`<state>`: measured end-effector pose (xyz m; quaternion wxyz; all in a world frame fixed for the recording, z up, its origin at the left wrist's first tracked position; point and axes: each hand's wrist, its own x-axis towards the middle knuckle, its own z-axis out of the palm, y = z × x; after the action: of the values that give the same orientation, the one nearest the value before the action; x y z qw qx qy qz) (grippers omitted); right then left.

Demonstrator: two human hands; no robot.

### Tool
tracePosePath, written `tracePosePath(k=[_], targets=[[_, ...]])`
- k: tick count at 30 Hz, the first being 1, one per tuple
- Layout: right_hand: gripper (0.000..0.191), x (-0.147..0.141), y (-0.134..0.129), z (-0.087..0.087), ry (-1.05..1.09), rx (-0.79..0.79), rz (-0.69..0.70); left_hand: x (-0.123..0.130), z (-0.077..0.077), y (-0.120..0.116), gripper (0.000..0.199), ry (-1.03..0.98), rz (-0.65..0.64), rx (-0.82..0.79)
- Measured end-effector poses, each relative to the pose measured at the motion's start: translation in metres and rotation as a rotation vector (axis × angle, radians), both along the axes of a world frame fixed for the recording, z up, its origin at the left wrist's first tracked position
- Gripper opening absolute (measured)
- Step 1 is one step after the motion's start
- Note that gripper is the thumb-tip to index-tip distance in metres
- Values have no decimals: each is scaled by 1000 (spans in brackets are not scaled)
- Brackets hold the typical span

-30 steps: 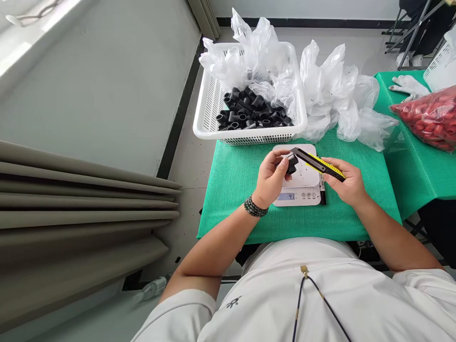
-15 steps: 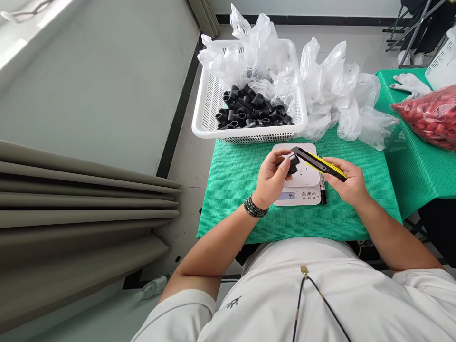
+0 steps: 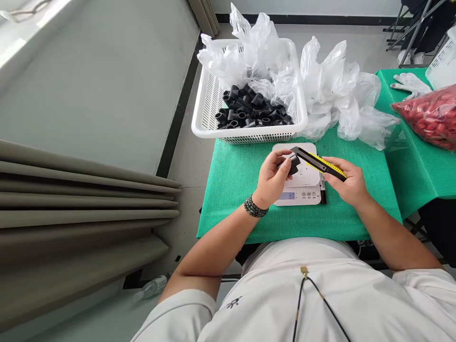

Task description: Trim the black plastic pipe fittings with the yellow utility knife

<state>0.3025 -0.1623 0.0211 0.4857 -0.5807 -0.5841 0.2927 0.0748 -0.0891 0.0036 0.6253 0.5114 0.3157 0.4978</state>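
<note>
My left hand (image 3: 273, 175) is closed around a black plastic pipe fitting (image 3: 293, 165), its thumb on the near side. In my right hand (image 3: 347, 179) is a yellow and black utility knife (image 3: 320, 165), gripped by the handle. The knife's blade end points left and meets the upper part of the fitting; exact contact is too small to tell. Beneath both hands sits a white digital scale (image 3: 302, 196) with a lit display, dark specks on its plate. A black marker (image 3: 323, 191) lies along the scale's right side, partly hidden by my right hand.
A white basket (image 3: 197, 118) at the back holds several black fittings (image 3: 249, 109) and clear plastic bags (image 3: 256, 47). More plastic bags (image 3: 338, 95) lie right of it on the green cloth (image 3: 235, 190). Farther right are a bag of red parts (image 3: 432, 118) and a white glove (image 3: 411, 84).
Both hands, the fitting and the knife stay almost exactly in place. The digits on the scale's display have changed.
</note>
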Motion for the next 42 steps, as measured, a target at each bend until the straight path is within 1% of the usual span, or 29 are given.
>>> tracePosePath(k=[19,42], targets=[[36,1,-1,0,9,29,17,1,-1,0,59,25,-3,17],[37,2,0,0,-7,-2,34,0,1,-1,59,41,-16,30]])
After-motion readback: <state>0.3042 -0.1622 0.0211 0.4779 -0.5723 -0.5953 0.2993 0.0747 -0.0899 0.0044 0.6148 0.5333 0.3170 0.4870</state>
